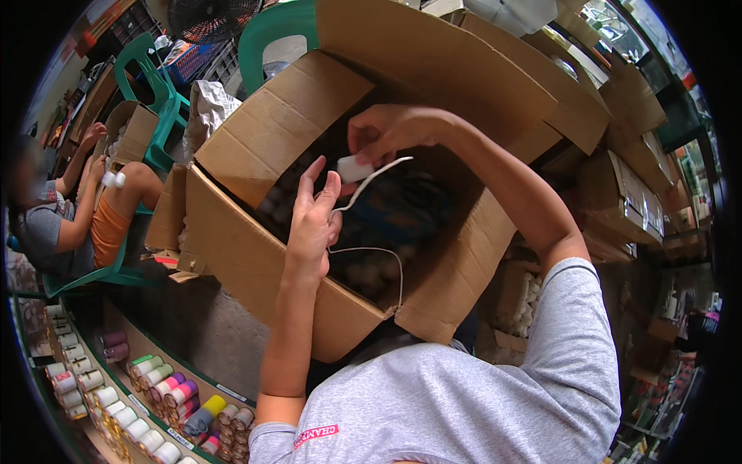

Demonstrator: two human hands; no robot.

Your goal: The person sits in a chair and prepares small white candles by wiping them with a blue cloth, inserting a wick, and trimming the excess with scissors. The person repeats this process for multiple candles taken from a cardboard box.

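Over an open cardboard box (239, 243), my right hand (398, 131) pinches a small white block-like piece (354, 168) between thumb and fingers. My left hand (311, 224) is just left of it, with index finger and thumb raised beside the piece and the other fingers curled round a white cord (377, 181). One end of the cord sticks out to the right below the piece. A thinner length (390, 252) loops from below my left hand down to the box's near edge. Inside the box, pale rounded things and a dark bluish bundle (410, 205) show dimly.
A person (66, 209) sits at the left on a green chair, holding a white piece. Rows of thread spools (147, 433) stand on a rack at lower left. Stacked cartons (618, 201) line the right. A fan (212, 15) and another green chair (270, 31) are behind.
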